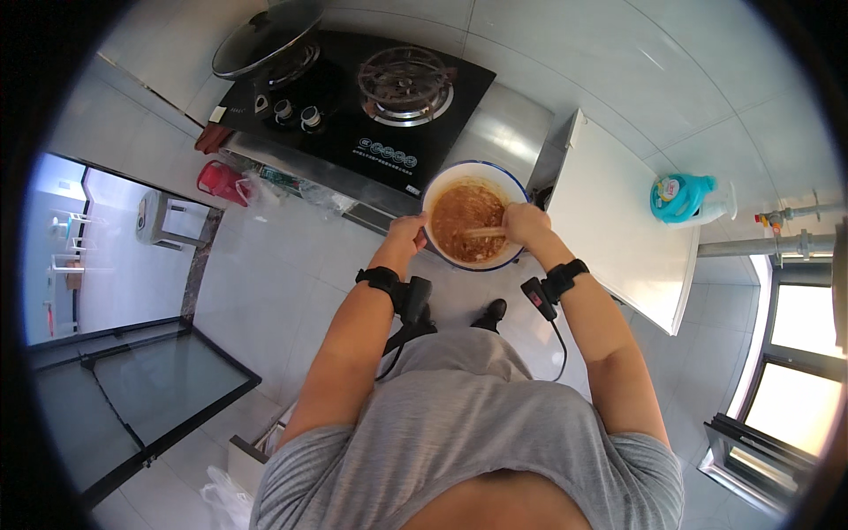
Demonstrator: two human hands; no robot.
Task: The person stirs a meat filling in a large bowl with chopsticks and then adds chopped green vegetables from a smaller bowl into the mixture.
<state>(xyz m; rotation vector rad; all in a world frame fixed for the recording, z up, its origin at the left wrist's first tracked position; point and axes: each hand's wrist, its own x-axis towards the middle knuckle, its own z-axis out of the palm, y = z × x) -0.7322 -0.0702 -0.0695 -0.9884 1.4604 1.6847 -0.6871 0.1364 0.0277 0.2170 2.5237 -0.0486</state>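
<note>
A white enamel basin [509, 187] with a blue rim is held in front of me, near the front edge of the cooktop. Inside it lies a brown, lumpy wet mixture [467, 207]. My left hand [406, 236] grips the basin's left rim, thumb at the edge. Over the right rim, my right hand [527, 225] is closed around what look like wooden chopsticks [483, 232]. Their lower ends are down in the mixture. Each wrist wears a black strap with a small cabled device.
A black gas cooktop [331, 99] carries a lidded pan [265, 43] on its left burner. To the right are a white counter [616, 218] and a turquoise detergent bottle [682, 197]. A red container [222, 182] is at left, near a glass door [199, 377].
</note>
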